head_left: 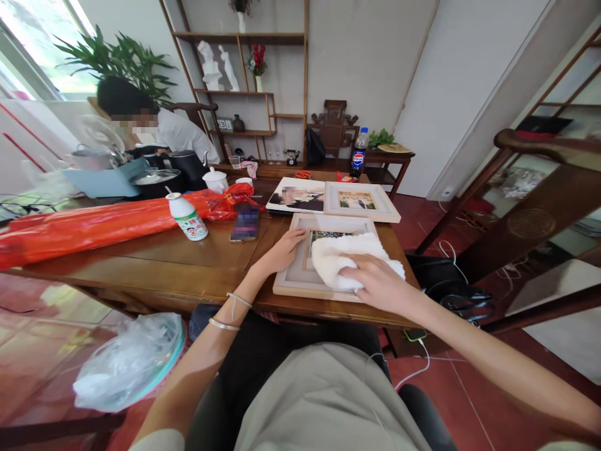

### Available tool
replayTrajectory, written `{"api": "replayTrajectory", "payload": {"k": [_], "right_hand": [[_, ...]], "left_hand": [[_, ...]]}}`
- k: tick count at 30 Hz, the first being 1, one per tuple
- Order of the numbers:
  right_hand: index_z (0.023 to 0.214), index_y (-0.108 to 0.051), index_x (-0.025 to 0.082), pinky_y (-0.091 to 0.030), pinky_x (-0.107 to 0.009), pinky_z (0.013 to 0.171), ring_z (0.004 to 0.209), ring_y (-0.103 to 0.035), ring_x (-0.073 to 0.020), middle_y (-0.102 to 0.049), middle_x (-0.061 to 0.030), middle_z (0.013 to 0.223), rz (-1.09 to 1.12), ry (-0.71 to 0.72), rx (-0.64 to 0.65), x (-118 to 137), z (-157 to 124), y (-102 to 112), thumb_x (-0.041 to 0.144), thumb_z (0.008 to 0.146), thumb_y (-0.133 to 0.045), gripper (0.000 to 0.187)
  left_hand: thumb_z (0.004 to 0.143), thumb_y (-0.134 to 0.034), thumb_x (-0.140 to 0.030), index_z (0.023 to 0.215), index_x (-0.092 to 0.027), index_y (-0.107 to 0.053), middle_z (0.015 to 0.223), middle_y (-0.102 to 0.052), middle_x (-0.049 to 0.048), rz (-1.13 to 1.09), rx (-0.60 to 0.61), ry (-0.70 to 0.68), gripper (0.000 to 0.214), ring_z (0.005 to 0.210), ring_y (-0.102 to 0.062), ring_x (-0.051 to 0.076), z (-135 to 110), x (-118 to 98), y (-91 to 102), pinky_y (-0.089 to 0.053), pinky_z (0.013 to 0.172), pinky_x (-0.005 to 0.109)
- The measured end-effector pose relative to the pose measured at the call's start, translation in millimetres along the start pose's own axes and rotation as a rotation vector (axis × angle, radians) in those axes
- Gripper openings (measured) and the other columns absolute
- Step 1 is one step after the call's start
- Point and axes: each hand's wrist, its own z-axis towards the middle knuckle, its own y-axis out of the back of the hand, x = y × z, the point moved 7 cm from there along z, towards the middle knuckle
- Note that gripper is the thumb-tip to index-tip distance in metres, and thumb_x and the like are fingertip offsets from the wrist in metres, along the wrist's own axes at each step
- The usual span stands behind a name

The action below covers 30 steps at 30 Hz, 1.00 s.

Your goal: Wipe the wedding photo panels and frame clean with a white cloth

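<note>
A pale wooden picture frame (323, 292) with a small photo in its middle lies flat near the front edge of the table. My left hand (284, 249) holds its left side, with the fingers over the rim. In my right hand (375, 282) is a bunched white cloth (328, 257), pressed on the frame's face and covering much of the photo. Just behind lie a second framed photo (359, 200) and a photo panel (298, 194), side by side.
Left on the wooden table (225, 269) are a phone (245, 223), a white bottle (188, 216) and a long red plastic-wrapped bundle (107, 219). A cola bottle (359, 153) stands at the back. Another person (183, 131) sits at the far left. A wooden chair (526, 213) stands right.
</note>
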Motion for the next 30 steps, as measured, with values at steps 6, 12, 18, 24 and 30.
{"api": "replayTrajectory", "payload": {"k": [6, 12, 18, 24, 30], "right_hand": [[0.112, -0.060, 0.022, -0.025, -0.049, 0.103, 0.127, -0.035, -0.0272, -0.050, -0.0112, 0.130, -0.202, -0.013, -0.056, -68.7, 45.7, -4.8, 0.003, 0.065, -0.052, 0.051], [0.108, -0.063, 0.018, -0.038, -0.042, 0.091, 0.112, -0.049, -0.0300, -0.056, -0.0135, 0.120, -0.269, -0.075, -0.047, -65.8, 69.4, -9.4, 0.003, 0.066, -0.049, 0.047], [0.104, -0.064, 0.023, -0.042, -0.033, 0.069, 0.083, -0.058, -0.0230, -0.061, -0.0100, 0.107, -0.133, 0.111, 0.087, 34.6, 30.6, -1.1, 0.007, 0.069, -0.048, 0.042], [0.101, -0.065, 0.021, -0.041, -0.039, 0.084, 0.104, -0.053, -0.0255, -0.058, -0.0106, 0.117, -0.064, 0.274, 0.049, 70.8, 2.3, 7.6, 0.007, 0.072, -0.049, 0.036], [0.099, -0.067, 0.020, -0.036, -0.041, 0.095, 0.118, -0.046, -0.0266, -0.052, -0.0100, 0.129, -0.236, 0.060, 0.006, -30.1, 28.4, -7.4, -0.002, 0.063, -0.051, 0.045]], "left_hand": [[0.079, -0.034, -0.004, 0.127, -0.014, -0.048, 0.137, -0.043, 0.0119, -0.006, 0.016, -0.011, 0.051, 0.132, -0.031, 0.023, -0.9, 1.0, -0.5, -0.025, 0.110, 0.046], [0.080, -0.033, -0.004, 0.128, -0.015, -0.047, 0.137, -0.044, 0.0112, -0.011, 0.013, 0.007, 0.051, 0.132, -0.031, 0.023, -0.8, -0.2, 0.0, -0.025, 0.110, 0.047], [0.081, -0.033, -0.005, 0.127, -0.012, -0.048, 0.136, -0.045, 0.0125, -0.005, -0.008, 0.031, 0.049, 0.131, -0.034, 0.023, -0.2, -0.9, 1.1, -0.027, 0.110, 0.046], [0.082, -0.035, -0.007, 0.127, -0.010, -0.048, 0.136, -0.044, 0.0143, -0.028, 0.014, 0.005, 0.047, 0.131, -0.033, 0.023, -0.6, -0.5, 0.9, -0.027, 0.109, 0.045], [0.082, -0.032, -0.005, 0.128, -0.013, -0.047, 0.136, -0.044, 0.0113, 0.014, 0.002, -0.006, 0.049, 0.132, -0.032, 0.022, -1.0, 1.5, -0.9, -0.026, 0.110, 0.045]]}}
